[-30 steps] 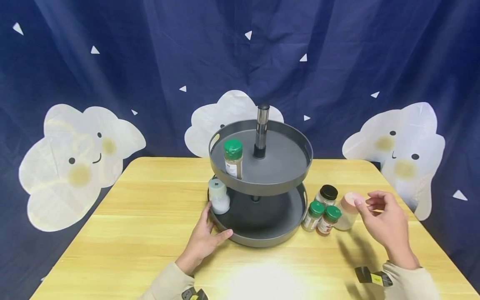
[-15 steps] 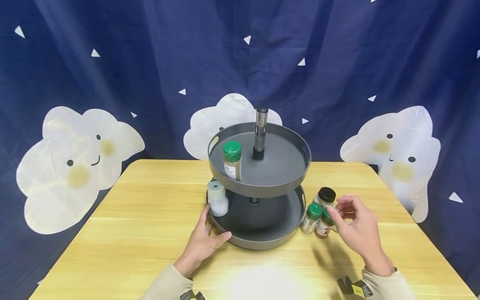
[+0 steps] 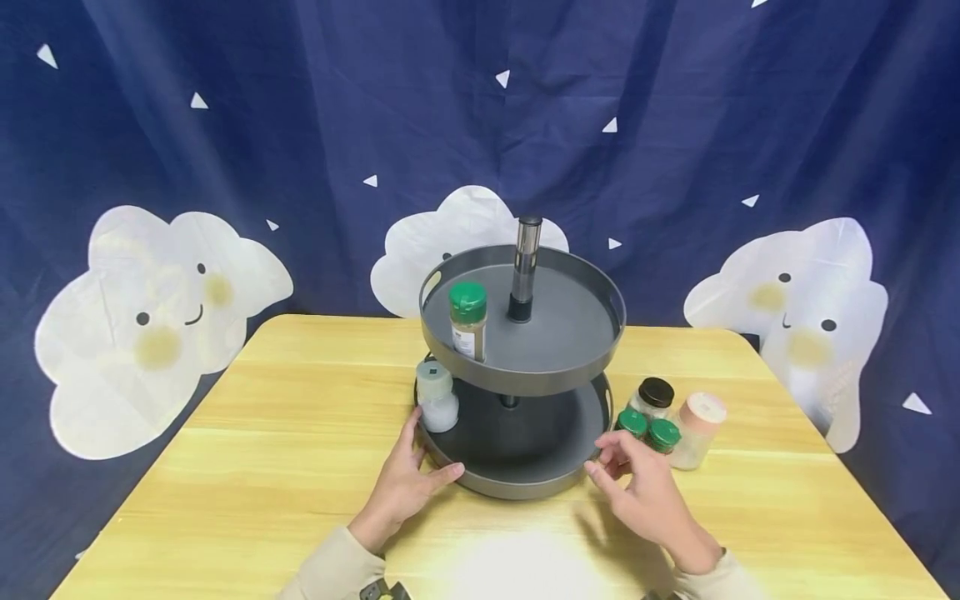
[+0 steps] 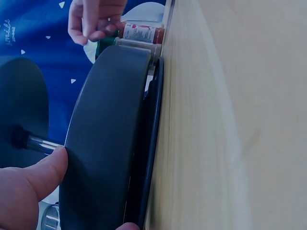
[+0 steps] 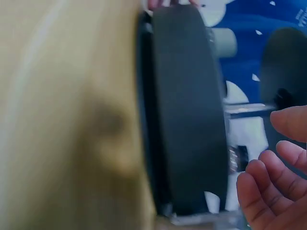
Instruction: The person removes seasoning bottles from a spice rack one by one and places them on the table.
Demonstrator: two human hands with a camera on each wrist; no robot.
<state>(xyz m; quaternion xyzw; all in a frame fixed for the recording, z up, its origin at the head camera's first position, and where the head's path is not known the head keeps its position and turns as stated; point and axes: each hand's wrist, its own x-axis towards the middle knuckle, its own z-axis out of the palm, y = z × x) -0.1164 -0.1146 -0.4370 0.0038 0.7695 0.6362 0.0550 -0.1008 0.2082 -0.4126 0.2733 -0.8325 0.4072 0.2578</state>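
Since a second ago, the right hand (image 3: 641,492) has come across from beside the pink-capped jar (image 3: 696,433) to the right front edge of the lower tray (image 3: 525,442), while the left hand (image 3: 405,487) has stayed at that tray's left front edge and the jars stand where they stood. Nothing is held in the right hand: its fingers are loosely curled, with the thumb apart from them, and whether the fingertips touch the tray I cannot tell. Thumb and fingers of the left hand are spread apart along the tray's rim, the thumb pressed to the wall in the left wrist view. The lower tray sits on the table (image 3: 300,400), between the two hands, under the upper tray (image 3: 566,333), whose middle the post (image 3: 526,271) rises through. On the lower tray a white bottle (image 3: 438,407) stands upright at the left, just beside the left fingers. On the upper tray a green-capped bottle (image 3: 468,321) stands upright near the left front rim. Right of the trays, close together, are a black-capped jar (image 3: 654,395), two green-capped jars (image 3: 663,433), partly hidden by the right hand, and the pink-capped jar, outermost. Behind hangs a blue curtain (image 3: 420,92) with smiling clouds.
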